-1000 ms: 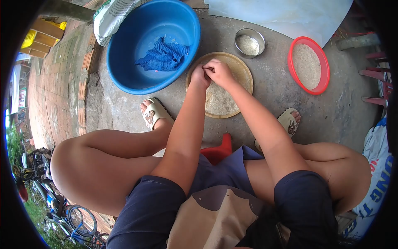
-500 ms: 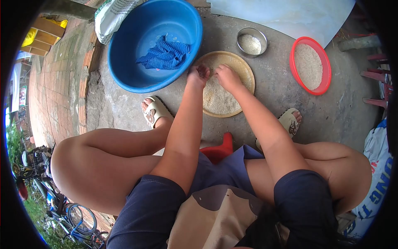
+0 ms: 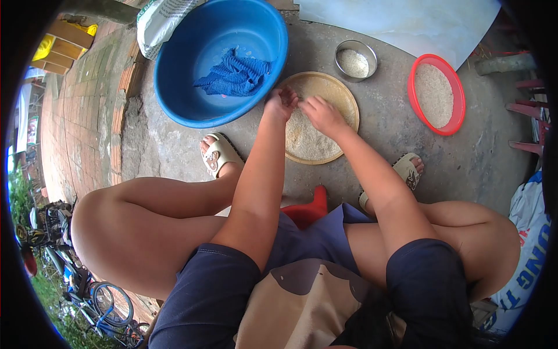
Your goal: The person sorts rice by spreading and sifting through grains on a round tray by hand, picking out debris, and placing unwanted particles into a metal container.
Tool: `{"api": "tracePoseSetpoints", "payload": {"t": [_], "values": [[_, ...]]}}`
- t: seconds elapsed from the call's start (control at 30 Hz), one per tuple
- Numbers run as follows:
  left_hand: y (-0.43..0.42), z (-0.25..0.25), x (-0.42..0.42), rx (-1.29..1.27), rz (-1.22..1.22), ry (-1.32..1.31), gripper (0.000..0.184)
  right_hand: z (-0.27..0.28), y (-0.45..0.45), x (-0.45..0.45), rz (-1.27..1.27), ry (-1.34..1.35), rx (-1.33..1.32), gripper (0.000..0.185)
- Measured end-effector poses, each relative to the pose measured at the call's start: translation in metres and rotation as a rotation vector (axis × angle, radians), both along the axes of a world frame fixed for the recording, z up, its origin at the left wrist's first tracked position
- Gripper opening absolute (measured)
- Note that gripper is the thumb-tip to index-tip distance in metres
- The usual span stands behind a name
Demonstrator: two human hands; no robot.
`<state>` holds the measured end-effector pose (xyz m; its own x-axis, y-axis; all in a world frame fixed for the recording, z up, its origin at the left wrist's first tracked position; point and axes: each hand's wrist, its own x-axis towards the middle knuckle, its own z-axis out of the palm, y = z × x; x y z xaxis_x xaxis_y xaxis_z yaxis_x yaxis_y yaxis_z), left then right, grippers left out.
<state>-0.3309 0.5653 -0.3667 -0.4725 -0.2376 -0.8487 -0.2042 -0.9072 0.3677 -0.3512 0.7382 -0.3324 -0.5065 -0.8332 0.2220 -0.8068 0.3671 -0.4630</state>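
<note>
Over the upper left part of a round woven tray point(image 3: 346, 99), my left hand point(image 3: 282, 103) is turned palm up with its fingers curled in a cup. Whatever lies in that palm is too small to make out. Close beside it, my right hand point(image 3: 321, 114) points its pinched fingertips toward the left one; anything between them is hidden. Pale rice grains point(image 3: 314, 141) are spread across the tray below both hands. A metal bowl point(image 3: 356, 60) with some rice stands just beyond the tray, and a red plastic basket point(image 3: 436, 95) of rice sits farther right.
A large blue basin point(image 3: 221, 61) holding a wet-looking blue cloth point(image 3: 235, 75) stands left of the tray. Beyond lies a pale sheet point(image 3: 401, 23). A red stool point(image 3: 308, 214) shows between my legs. Printed sacks point(image 3: 526, 244) are at the right edge.
My right hand has shifted slightly right and down, its fingertips still near the left hand. My left hand's fingers have uncurled a little. The whole view has moved slightly.
</note>
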Motion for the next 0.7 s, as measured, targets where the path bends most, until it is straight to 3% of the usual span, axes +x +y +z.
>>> {"api": "tracePoseSetpoints", "payload": {"t": [0.07,0.23,0.33,0.4,0.5,0.57,0.63,0.7], "values": [[-0.001,-0.001,0.003,-0.024,0.133,-0.043,0.023,-0.01,0.012,0.006,0.093,0.003,-0.011,0.02],[0.001,-0.001,0.009,-0.049,0.102,-0.044,0.021,-0.022,0.018,0.008,0.186,-0.026,-0.002,0.02],[0.005,-0.002,0.007,-0.052,0.06,-0.032,0.021,-0.023,0.004,-0.001,0.107,-0.022,0.087,0.017],[0.007,-0.006,0.004,-0.049,0.037,-0.034,0.021,0.0,-0.015,-0.004,-0.181,-0.126,-0.075,0.013],[0.012,-0.01,0.002,-0.073,-0.082,-0.027,0.024,0.015,-0.042,-0.013,-0.188,-0.342,-0.227,0.011],[0.019,0.009,-0.001,0.119,-0.023,0.257,0.025,0.017,-0.047,-0.017,-0.17,-0.349,-0.222,0.012],[0.018,0.008,-0.004,0.124,0.023,0.249,0.027,0.021,-0.048,-0.017,-0.304,-0.353,-0.236,0.014],[0.007,-0.012,-0.005,0.032,0.031,0.088,0.031,0.016,-0.035,-0.015,-0.284,-0.281,-0.18,0.016]]}}
